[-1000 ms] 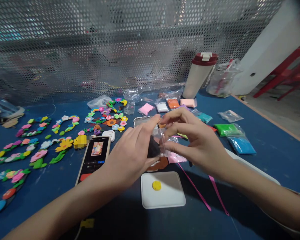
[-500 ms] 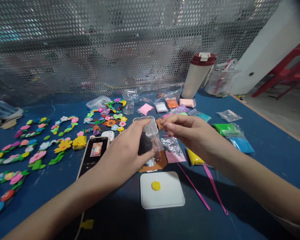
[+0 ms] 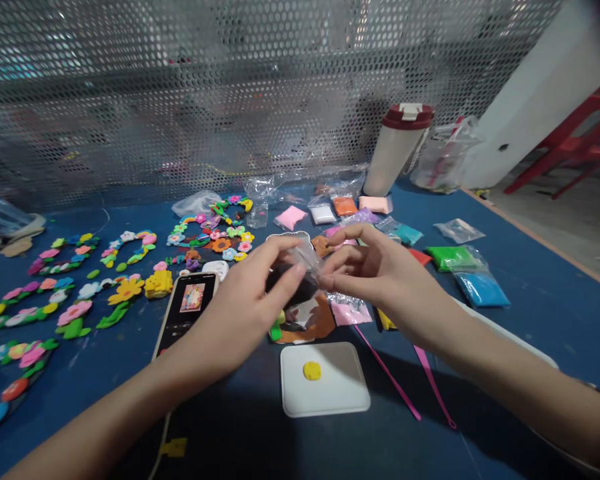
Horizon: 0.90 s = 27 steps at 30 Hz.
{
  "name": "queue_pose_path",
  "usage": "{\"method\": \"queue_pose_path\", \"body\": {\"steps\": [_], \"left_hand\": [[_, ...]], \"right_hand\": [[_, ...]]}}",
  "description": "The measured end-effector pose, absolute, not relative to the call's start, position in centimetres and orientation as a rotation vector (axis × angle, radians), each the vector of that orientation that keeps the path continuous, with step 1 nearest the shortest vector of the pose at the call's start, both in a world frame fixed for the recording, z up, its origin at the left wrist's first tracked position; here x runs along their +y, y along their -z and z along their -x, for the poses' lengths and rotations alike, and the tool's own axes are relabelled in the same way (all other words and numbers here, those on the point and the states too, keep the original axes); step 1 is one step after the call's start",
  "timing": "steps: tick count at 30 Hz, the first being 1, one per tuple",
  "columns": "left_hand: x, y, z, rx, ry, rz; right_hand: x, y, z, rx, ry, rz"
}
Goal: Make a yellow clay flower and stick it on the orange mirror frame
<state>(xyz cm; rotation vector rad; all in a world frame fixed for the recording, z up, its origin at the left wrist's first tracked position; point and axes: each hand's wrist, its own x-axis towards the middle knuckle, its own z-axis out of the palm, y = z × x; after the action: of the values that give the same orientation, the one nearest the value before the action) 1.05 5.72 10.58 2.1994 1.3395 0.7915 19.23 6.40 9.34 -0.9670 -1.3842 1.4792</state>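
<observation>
My left hand [image 3: 245, 307] grips a clear plastic bag of black clay [image 3: 298, 295] between thumb and fingers. At the bag's upper edge, the fingertips of my right hand [image 3: 385, 270] pinch the plastic; the exact contact is partly hidden. Beneath both hands lies a brown-framed piece [image 3: 326, 323] with a shiny middle and a bit of green clay at its left. Closer to me, a small white board [image 3: 325, 400] carries a flat yellow clay piece [image 3: 312, 371].
Flower-decorated clay frames [image 3: 27, 303] cover the left side, next to a phone [image 3: 193, 297]. Bagged clay, such as a green pack [image 3: 450, 257], lies at right. Two pink tools [image 3: 390, 373] rest nearby. A tumbler [image 3: 397, 153] stands before the perforated metal screen [image 3: 280, 120].
My right hand has come down and left onto the plastic bag, which it was apart from before. My left hand has shifted slightly, with its thumb raised higher on the bag.
</observation>
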Motion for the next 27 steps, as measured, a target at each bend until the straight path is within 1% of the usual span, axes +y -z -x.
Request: {"method": "queue_pose_path", "body": {"steps": [5, 15, 27], "left_hand": [[6.3, -11.7, -0.7, 1.140, -0.777, -1.855], [5.9, -11.1, -1.6, 1.233, -1.046, -1.743], [5.8, -10.7, -2.3, 1.218, -1.065, -1.601]], "right_hand": [[5.7, -9.7, -19.0, -1.433, -1.391, 0.999], [5.2, -11.0, -19.2, -1.483, -1.153, 0.984], [5.2, -10.3, -18.9, -1.525, -0.929, 0.978]]}}
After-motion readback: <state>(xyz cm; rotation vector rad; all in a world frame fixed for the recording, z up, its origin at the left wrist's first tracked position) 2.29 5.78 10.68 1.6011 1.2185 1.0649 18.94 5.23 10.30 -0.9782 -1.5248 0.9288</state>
